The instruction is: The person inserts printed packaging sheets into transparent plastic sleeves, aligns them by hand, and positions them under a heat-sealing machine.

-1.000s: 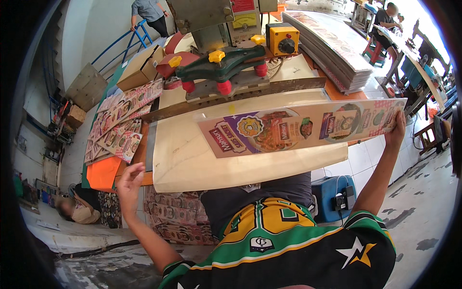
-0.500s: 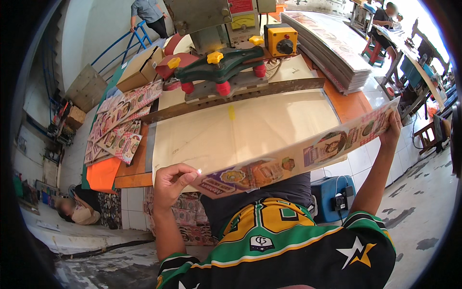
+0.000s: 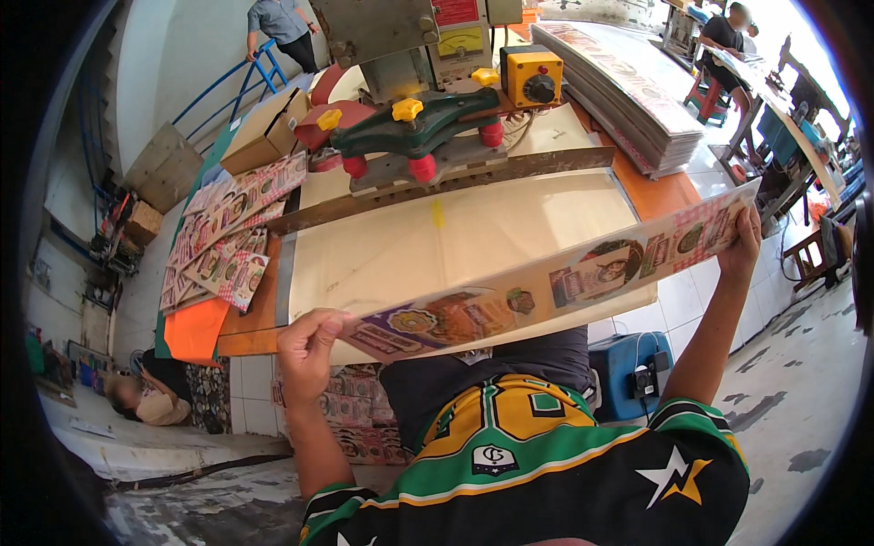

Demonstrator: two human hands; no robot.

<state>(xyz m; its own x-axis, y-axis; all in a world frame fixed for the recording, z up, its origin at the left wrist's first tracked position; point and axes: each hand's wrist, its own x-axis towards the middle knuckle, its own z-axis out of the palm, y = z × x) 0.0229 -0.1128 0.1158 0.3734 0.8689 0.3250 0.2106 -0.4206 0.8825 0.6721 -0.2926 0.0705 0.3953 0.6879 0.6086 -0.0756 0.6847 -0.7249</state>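
Note:
A long printed plastic sheet [image 3: 546, 287], showing food pictures and a checked pattern, stretches tilted between my two hands. My left hand [image 3: 308, 350] pinches its near left end, while my right hand [image 3: 742, 244] grips the far right end, which sits higher. Behind the sheet lies the cream work surface [image 3: 391, 250] of a press machine, partly covered by the sheet. Above that surface stands the machine's dark green head [image 3: 414, 132] with yellow knobs and red feet, fixed over a long metal bar [image 3: 537, 166].
Loose printed pieces [image 3: 228, 218] are heaped at the left, beside a cardboard box [image 3: 264, 132]. A tall stack of printed sheets [image 3: 628, 91] stands at the back right. A yellow control box [image 3: 531, 75] sits by the machine. Other people are farther off.
The sheet's left end has moved up and slightly left, along with my left hand, whose fingers now close on it. The right end has shifted up slightly.

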